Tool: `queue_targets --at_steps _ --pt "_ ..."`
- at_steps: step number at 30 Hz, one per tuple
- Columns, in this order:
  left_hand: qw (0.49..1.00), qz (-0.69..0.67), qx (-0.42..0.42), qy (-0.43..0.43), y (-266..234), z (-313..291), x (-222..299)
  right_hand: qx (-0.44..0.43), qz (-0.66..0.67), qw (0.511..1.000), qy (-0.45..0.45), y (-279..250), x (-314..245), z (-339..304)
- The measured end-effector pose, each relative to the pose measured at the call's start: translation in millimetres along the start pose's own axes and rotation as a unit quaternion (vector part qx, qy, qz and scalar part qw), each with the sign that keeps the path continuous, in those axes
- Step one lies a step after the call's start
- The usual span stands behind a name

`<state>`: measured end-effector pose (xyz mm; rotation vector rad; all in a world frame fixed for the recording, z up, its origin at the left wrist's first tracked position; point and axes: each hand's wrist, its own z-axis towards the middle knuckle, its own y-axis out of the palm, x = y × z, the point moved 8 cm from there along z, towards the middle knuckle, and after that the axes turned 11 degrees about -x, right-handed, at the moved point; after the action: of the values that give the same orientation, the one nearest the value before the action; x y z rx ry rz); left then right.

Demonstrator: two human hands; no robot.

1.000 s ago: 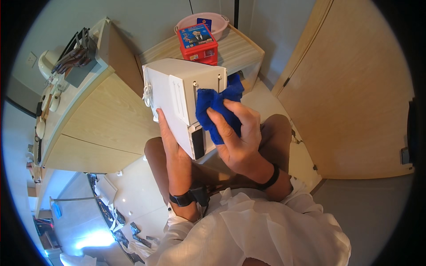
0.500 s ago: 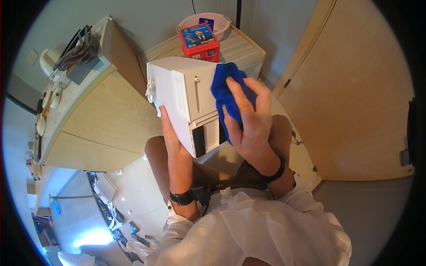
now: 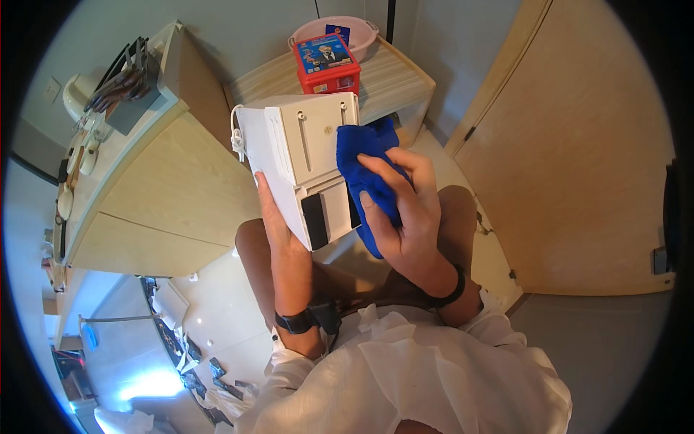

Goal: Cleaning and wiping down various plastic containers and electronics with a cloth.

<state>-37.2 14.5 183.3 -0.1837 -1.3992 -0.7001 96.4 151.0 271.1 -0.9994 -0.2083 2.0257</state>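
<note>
A white box-shaped appliance (image 3: 309, 148) is held up in front of me, tilted, with slots and dark pads on the face toward me. My left hand (image 3: 280, 228) grips its lower left side, thumb along the edge and the other fingers hidden behind it. A bundled white cord (image 3: 237, 134) hangs at its upper left. My right hand (image 3: 405, 210) is closed on a blue cloth (image 3: 361, 155), which lies against the appliance's right edge and drapes below it.
Beyond the appliance, a red box (image 3: 329, 72) and a pink basin (image 3: 361, 36) rest on a low wooden table (image 3: 397, 79). To the left stands a counter (image 3: 159, 181) with a knife holder (image 3: 137, 101). A wooden door (image 3: 571, 166) is at the right.
The blue cloth in my right hand has moved down and slightly left, uncovering more of the appliance's upper right face. The appliance has turned a little.
</note>
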Motion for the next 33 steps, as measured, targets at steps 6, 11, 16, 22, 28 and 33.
queue_targets --at_steps 6,11,16,22,28,33 --pt "0.947 -0.310 0.027 -0.080 7 9 -27 -0.021 -0.092 0.993 -0.069 18 -35 -8" --pt "0.942 -0.320 0.049 -0.093 14 9 -20 -0.011 -0.127 0.987 -0.097 32 -34 -18" --pt "0.935 -0.331 0.072 -0.105 20 7 -15 -0.031 -0.148 0.983 -0.106 40 -34 -30" --pt "0.923 -0.342 0.108 -0.138 15 2 -22 -0.048 -0.130 0.981 -0.132 43 -32 -39" --pt "0.934 -0.339 0.060 -0.098 2 9 -34 -0.016 0.039 0.999 -0.026 8 -16 -22" --pt "0.920 -0.372 0.057 -0.107 -14 14 -59 0.153 0.106 0.981 0.050 -26 26 -23"
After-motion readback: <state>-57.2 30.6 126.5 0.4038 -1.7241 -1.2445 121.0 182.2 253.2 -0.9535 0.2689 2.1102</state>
